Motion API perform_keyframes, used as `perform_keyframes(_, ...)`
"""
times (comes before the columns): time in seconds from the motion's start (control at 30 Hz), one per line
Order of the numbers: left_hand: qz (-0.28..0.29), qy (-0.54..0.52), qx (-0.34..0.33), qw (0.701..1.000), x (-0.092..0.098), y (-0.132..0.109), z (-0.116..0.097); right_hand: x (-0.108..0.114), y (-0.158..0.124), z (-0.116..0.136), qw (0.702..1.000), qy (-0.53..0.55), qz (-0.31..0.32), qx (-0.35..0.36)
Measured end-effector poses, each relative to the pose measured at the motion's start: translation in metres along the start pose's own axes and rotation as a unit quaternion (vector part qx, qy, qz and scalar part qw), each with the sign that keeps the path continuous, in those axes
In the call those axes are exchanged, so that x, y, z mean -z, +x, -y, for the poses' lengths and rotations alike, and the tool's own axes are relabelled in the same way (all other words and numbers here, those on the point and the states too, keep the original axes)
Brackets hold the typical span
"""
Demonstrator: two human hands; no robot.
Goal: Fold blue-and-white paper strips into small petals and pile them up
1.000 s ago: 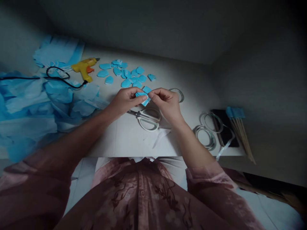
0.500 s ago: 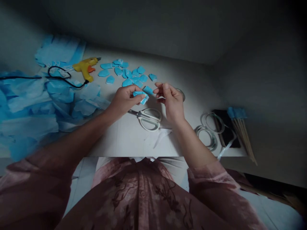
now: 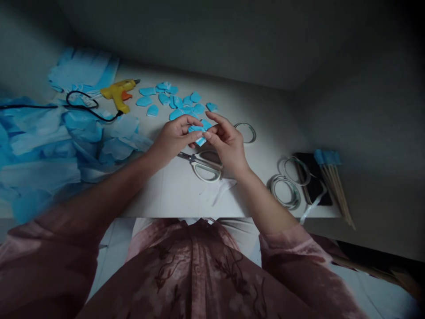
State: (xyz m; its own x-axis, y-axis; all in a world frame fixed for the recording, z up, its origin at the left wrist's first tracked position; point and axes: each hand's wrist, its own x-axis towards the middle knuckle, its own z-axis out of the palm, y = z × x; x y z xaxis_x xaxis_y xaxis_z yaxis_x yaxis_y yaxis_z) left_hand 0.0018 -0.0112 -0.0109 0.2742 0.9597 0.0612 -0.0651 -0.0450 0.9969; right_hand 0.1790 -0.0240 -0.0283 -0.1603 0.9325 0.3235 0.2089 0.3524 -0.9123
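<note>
My left hand (image 3: 172, 139) pinches a small folded piece of blue paper (image 3: 198, 133) above the white table (image 3: 172, 190). Facing it, my right hand (image 3: 227, 144) has its fingertips on the same blue piece, thumb and fingers closing around its right side. White-handled scissors (image 3: 204, 165) lie on the table just under both hands. Several cut blue paper petals (image 3: 175, 101) are scattered behind the hands.
A yellow glue gun (image 3: 117, 92) with a black cord lies at the back left. Heaps of blue tissue paper (image 3: 40, 141) cover the left side. Ribbon rolls (image 3: 285, 188), a dark phone (image 3: 314, 177) and blue-tipped wooden sticks (image 3: 334, 186) lie at the right.
My right hand let go of the blue piece and opened half a second ago; it has now come back to the piece. My left hand kept hold throughout.
</note>
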Motion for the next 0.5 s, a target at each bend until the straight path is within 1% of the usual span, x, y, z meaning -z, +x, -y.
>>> perform_keyframes(0.1,0.01,-0.083,0.032,0.996,-0.0008,-0.0013,-0.0029,-0.0017,-0.0007,0.0047,0.999,0.0,-0.021,-0.031)
perform_keyframes(0.17,0.015,-0.106,0.048,0.993,-0.0009,-0.002,-0.0033,-0.0025,-0.0009,0.0066,0.998,0.001,-0.038,-0.043)
perform_keyframes(0.3,0.037,-0.073,0.07,0.994,0.0,-0.0029,-0.0012,-0.0031,-0.0012,0.0054,0.998,-0.004,-0.052,-0.041)
perform_keyframes(0.43,0.005,-0.043,0.074,0.996,0.0017,-0.0028,-0.0024,-0.0001,-0.0012,0.0046,0.999,-0.006,-0.034,-0.041)
perform_keyframes(0.5,-0.008,-0.005,0.07,0.997,0.0026,-0.0024,-0.0044,0.0032,-0.0005,0.0059,0.998,0.001,-0.038,-0.04)
